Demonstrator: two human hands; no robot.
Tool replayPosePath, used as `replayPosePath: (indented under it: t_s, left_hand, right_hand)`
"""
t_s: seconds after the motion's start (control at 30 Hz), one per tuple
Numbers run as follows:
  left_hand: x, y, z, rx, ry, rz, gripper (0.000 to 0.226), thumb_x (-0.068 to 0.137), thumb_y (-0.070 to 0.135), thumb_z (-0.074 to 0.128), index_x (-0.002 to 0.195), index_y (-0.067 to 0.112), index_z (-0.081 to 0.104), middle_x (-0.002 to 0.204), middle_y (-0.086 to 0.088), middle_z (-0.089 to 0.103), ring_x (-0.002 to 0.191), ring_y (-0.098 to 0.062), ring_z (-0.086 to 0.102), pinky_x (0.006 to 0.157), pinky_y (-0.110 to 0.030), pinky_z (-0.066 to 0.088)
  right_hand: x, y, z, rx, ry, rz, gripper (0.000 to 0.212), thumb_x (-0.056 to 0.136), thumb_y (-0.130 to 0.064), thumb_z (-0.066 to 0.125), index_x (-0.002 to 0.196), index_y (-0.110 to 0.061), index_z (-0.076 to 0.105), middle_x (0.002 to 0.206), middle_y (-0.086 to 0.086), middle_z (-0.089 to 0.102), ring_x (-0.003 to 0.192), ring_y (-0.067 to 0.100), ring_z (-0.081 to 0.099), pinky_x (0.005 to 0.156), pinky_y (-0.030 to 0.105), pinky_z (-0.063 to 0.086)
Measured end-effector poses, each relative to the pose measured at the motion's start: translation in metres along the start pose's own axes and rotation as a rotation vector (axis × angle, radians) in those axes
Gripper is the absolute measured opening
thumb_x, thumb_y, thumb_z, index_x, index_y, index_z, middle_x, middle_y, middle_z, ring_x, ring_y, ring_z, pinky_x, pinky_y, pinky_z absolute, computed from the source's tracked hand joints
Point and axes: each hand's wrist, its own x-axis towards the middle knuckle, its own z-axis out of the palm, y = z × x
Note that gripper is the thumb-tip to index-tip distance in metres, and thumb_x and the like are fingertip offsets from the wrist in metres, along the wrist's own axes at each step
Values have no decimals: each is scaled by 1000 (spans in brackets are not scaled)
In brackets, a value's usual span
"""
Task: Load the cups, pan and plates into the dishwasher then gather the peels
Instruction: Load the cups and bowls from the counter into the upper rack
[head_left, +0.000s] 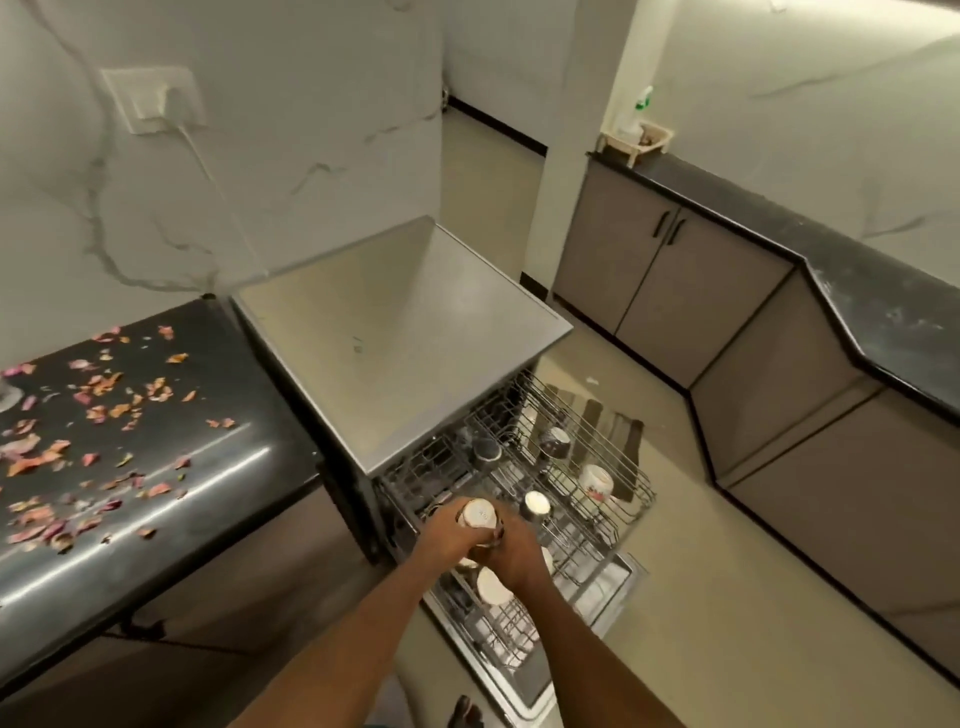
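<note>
White cup (479, 514) (one); two hands

white cup (479, 515) upturned, peels (93, 415) scattered

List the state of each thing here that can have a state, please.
dishwasher: open, upper rack pulled out
cup: upside down, held by both hands
left hand: holds cup
right hand: holds cup
peels: scattered on black counter
cabinet doors: closed

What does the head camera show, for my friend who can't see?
Two hands hold an upside-down cup over the open dishwasher's upper rack, where other cups sit. Peels lie scattered on the black counter to the left.
</note>
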Motion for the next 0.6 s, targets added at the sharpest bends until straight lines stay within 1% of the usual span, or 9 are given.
replayPosePath:
  t_s: [0.1, 0.17, 0.23, 0.27, 0.33, 0.4, 0.47, 0.53, 0.6]
  left_hand:
    - [19, 5, 18, 25, -59, 0, 46, 73, 19, 87, 115, 21, 67, 106, 6, 71, 102, -15, 66, 80, -21, 48]
    - [32, 11, 28, 6, -97, -10, 41, 76, 19, 86, 112, 21, 67, 103, 5, 70, 98, -14, 66, 78, -20, 51]
    - [50, 13, 38, -16, -122, -38, 35, 79, 26, 84, 110, 22, 68, 103, 3, 71, 97, -16, 68, 80, -30, 58]
    - [59, 15, 42, -32, -135, -55, 34, 81, 29, 82, 111, 22, 68, 104, 1, 72, 97, -17, 69, 81, -35, 59]
    - [77, 13, 48, -53, -167, -98, 31, 85, 30, 78, 113, 19, 69, 107, -3, 72, 98, -19, 69, 83, -37, 59]
    - [92, 17, 52, -69, -182, -146, 25, 87, 23, 76, 111, 20, 70, 105, -3, 72, 95, -18, 69, 77, -35, 59]
    - [110, 16, 57, -79, -186, -213, 22, 84, 20, 79, 103, 23, 69, 99, -1, 72, 93, -20, 70, 75, -37, 61]
    - [128, 9, 61, -86, -197, -296, 28, 78, 21, 85, 101, 17, 70, 95, -3, 73, 92, -24, 72, 80, -41, 61]
    - [148, -1, 65, -109, -214, -401, 43, 72, 20, 88, 108, 5, 70, 95, -11, 75, 89, -29, 74, 80, -49, 62]
  right_hand:
    - [-5, 2, -16, 71, 49, 33, 63, 68, -37, 88, 125, -36, 61, 119, -15, 71, 107, 5, 67, 92, 24, 54]
    - [-1, 13, -23, 114, 76, 57, 64, 69, -36, 89, 127, -35, 63, 119, -16, 71, 108, 3, 66, 91, 23, 54]
    - [5, 20, -30, 141, 83, 101, 60, 70, -32, 90, 123, -34, 64, 116, -15, 71, 105, 4, 66, 89, 25, 55]
    - [9, 22, -34, 137, 100, 119, 59, 68, -34, 90, 121, -36, 63, 115, -16, 71, 104, 6, 66, 88, 29, 55]
    - [16, 27, -37, 150, 123, 142, 61, 66, -39, 86, 120, -45, 59, 114, -16, 70, 104, 9, 66, 86, 33, 54]
    - [24, 29, -39, 183, 117, 169, 62, 69, -38, 84, 122, -47, 54, 114, -16, 69, 102, 9, 65, 82, 29, 50]
    - [33, 34, -38, 195, 119, 222, 63, 71, -42, 83, 127, -45, 54, 117, -16, 69, 104, 8, 64, 82, 25, 46]
    - [43, 44, -33, 235, 128, 269, 64, 71, -49, 79, 131, -42, 56, 121, -15, 70, 108, 10, 66, 84, 25, 49]
    - [55, 52, -25, 285, 130, 318, 65, 70, -50, 76, 131, -39, 57, 121, -13, 70, 110, 10, 67, 88, 29, 53]
